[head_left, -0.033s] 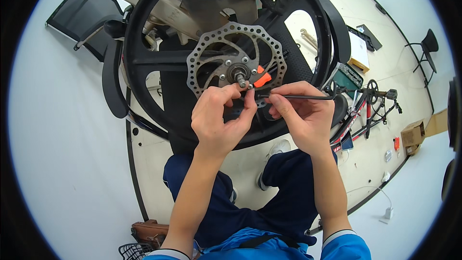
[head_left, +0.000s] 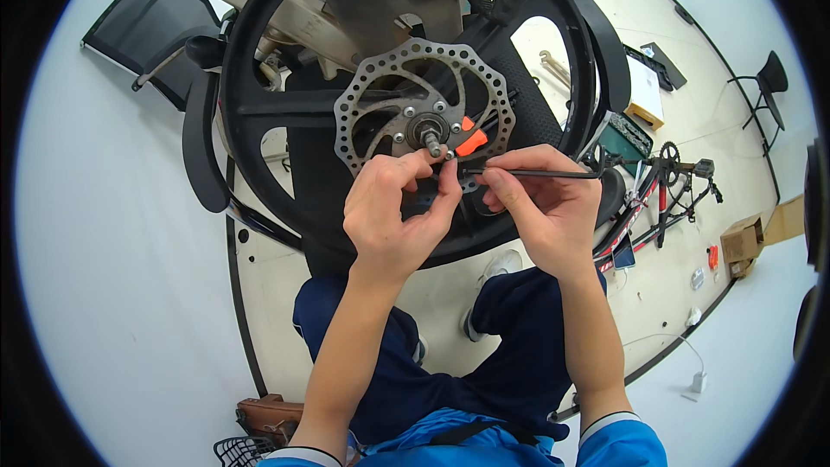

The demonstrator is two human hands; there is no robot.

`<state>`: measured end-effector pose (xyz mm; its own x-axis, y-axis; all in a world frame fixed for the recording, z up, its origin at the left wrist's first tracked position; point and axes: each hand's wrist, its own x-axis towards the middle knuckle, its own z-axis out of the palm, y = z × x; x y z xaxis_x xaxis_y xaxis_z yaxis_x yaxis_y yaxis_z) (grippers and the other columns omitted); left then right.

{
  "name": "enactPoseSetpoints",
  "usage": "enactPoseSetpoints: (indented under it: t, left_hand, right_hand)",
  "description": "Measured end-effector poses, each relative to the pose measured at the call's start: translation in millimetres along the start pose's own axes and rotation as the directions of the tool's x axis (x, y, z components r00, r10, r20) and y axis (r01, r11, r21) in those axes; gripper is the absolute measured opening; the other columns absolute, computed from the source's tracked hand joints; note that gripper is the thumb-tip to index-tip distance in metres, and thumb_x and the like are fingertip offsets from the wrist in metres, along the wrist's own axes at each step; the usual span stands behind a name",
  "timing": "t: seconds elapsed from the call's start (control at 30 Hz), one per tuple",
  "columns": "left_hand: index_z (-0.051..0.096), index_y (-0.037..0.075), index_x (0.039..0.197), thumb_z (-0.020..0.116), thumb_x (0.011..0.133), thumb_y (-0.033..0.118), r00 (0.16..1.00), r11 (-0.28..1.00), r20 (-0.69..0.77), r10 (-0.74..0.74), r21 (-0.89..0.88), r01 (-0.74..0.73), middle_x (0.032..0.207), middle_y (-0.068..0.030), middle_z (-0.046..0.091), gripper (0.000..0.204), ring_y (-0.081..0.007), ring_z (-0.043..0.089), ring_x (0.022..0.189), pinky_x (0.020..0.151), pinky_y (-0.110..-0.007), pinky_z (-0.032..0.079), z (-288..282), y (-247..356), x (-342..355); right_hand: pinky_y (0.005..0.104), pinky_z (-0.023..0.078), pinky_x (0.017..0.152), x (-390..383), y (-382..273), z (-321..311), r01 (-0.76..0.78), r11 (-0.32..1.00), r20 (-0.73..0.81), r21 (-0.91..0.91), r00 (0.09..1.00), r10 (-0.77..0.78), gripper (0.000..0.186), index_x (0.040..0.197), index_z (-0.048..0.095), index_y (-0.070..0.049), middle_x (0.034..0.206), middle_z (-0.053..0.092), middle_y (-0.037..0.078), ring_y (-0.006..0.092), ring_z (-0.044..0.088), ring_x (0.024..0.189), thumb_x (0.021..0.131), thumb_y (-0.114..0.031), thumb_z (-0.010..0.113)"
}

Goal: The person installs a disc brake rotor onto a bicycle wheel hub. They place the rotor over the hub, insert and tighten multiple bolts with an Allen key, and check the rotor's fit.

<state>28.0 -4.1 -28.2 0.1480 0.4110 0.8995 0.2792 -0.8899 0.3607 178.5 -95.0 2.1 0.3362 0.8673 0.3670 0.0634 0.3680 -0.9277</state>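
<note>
A steel disc brake rotor [head_left: 347,112] with drilled holes lies on the hub of a black spoked wheel [head_left: 285,105] in front of me. A threaded axle [head_left: 430,143] sticks up at its centre, with several bolts around it. My left hand [head_left: 391,212] pinches a small bolt [head_left: 450,155] between thumb and forefinger, at the rotor's near side. My right hand [head_left: 553,220] is closed on a black L-shaped hex key [head_left: 553,175], its short bent end to the right and its long arm pointing at the bolt. Bright orange pieces [head_left: 472,143] show through the rotor beside the bolt.
The wheel rests over a black chair-like support [head_left: 311,242]. A pale frame [head_left: 303,22] lies behind it. At right are a red and black bicycle frame [head_left: 640,207], a green tool case [head_left: 624,138], wrenches [head_left: 555,69] and a cardboard box [head_left: 743,239]. A black chair [head_left: 772,78] stands farther off.
</note>
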Motion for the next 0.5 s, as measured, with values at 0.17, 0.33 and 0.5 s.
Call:
enactPoseSetpoints:
  t: [0.17,0.33,0.5]
  left_hand:
    - [0.055,0.003,0.097,0.088,0.073,-0.005,1.0,1.0,-0.005,0.018,0.023,-0.017,0.089,-0.01,0.077,0.041,-0.0089,0.063,0.065,0.055,-0.02,0.046,-3,4,3]
    - [0.058,0.001,0.104,0.087,0.074,-0.007,1.0,1.0,0.003,0.024,0.005,-0.024,0.093,-0.0109,0.078,0.042,-0.0097,0.066,0.068,0.058,-0.021,0.051,0,0,-4]
    - [0.06,0.0,0.108,0.087,0.073,-0.008,0.997,0.997,-0.013,0.07,0.007,-0.07,0.095,-0.0104,0.079,0.045,-0.012,0.069,0.072,0.058,-0.021,0.051,1,-5,-7]
  right_hand:
    - [0.026,0.062,0.073,0,-2,0,-0.003,1.0,-0.004,-0.028,1.0,0.003,0.012,0.104,0.072,0.007,0.096,0.073,0.01,0.0147,0.074,0.084,0.092,0.003,0.073]
    - [0.0265,0.062,0.074,0,0,6,0.014,1.0,-0.03,-0.017,0.999,-0.014,0.013,0.105,0.073,0.006,0.095,0.074,0.009,0.0146,0.074,0.082,0.092,0.003,0.074]
    - [0.026,0.061,0.073,3,10,13,0.133,0.973,-0.05,-0.186,0.988,-0.145,0.012,0.101,0.074,0.005,0.091,0.076,0.01,0.0136,0.074,0.079,0.089,0.004,0.076]
